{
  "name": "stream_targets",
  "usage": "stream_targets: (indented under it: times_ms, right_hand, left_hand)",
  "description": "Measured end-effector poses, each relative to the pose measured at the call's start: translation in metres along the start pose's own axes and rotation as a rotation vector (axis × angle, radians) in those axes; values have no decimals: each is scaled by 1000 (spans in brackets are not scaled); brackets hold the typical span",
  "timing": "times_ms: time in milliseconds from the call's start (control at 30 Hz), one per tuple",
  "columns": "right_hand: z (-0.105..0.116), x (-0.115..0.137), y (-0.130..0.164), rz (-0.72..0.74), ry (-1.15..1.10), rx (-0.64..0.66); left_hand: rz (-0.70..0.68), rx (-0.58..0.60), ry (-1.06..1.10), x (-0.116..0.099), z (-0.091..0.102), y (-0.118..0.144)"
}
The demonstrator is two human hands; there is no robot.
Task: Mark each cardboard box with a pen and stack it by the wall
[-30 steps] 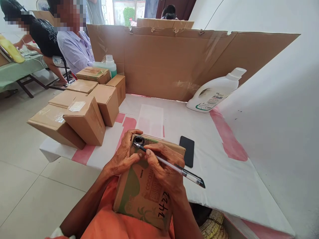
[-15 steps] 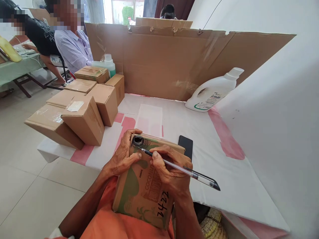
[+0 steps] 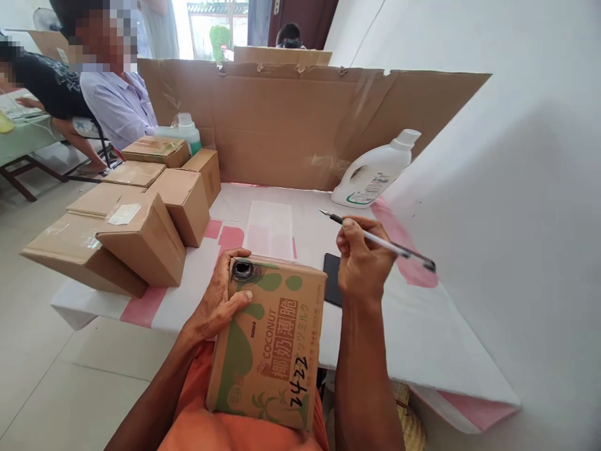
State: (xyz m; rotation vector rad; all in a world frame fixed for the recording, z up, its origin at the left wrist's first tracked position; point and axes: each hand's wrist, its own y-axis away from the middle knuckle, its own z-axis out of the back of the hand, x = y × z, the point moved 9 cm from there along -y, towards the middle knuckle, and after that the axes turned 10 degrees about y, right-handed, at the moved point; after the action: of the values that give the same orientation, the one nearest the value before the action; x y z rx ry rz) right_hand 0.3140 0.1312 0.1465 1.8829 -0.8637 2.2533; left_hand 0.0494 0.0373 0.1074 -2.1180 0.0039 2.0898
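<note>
Two bare hands are at work, and each one has a different thing. The left hand point(image 3: 216, 308) holds the printed carton box point(image 3: 277, 338) at its upper left corner, with the thumb lying on the front face and the other fingers bent around the edge. The right hand point(image 3: 361, 257) pinches a pen point(image 3: 379, 240) between thumb and fingers; its tip points to the left and is apart from the box. This box stands tilted over the orange cloth point(image 3: 244, 432) of the person's lap, before the edge of the table point(image 3: 451, 351). Near the left thumb, a hole point(image 3: 243, 270) with dark scribbled lines around it is seen, and the handwritten number 2422 is lower on the same face. Between the box and the right forearm, a black phone point(image 3: 332, 279) lies partly hidden. Several plain boxes point(image 3: 141, 244) stand at the left, and a white bottle point(image 3: 370, 181) is near the cardboard partition point(image 3: 277, 138).
</note>
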Motion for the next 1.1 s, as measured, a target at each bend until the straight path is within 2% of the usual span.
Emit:
stream_targets:
  times_ms: [33,67,100,133,200,267,400,467,533,667,767,933,1100]
  right_hand:
    - [-2,-17,-16,-47,183,20]
    - [-11,-38,-27,-112,441,135]
    - [-25,-62,-32,-178,684,324]
    - [-33,-81,-34,-228,786,438]
    - [-45,-111,-30,-299,904,549]
    - [-54,-133,-23,-366,994,592]
    - [-58,-152,-7,-445,1088,648]
    - [-51,-150,-2,-442,1092,643]
    - [-34,-144,4,-430,1100,594]
    - [23,-138,27,-502,1177,390]
    - [57,-148,51,-614,1177,309]
    - [73,-165,63,-690,978,261]
    - [74,-171,75,-691,604,258]
  left_hand:
    - [-7,-3,4,0,2,0]
    - [-13,-6,5,0,3,1]
    - [-19,-10,2,0,4,1]
    - [-25,-14,-6,-1,5,1]
    - [-33,-20,-34,0,7,1]
    - [-22,-27,-54,2,8,0]
    - [-3,-61,-49,4,11,0]
    - [6,-74,-46,4,12,0]
    - [14,-71,-51,4,10,0]
    - [5,-62,-63,1,7,-1]
    - [-12,-59,-73,-2,5,-2]
    - [6,-35,-75,-5,0,-2]
    - [0,-41,-46,-7,-2,3]
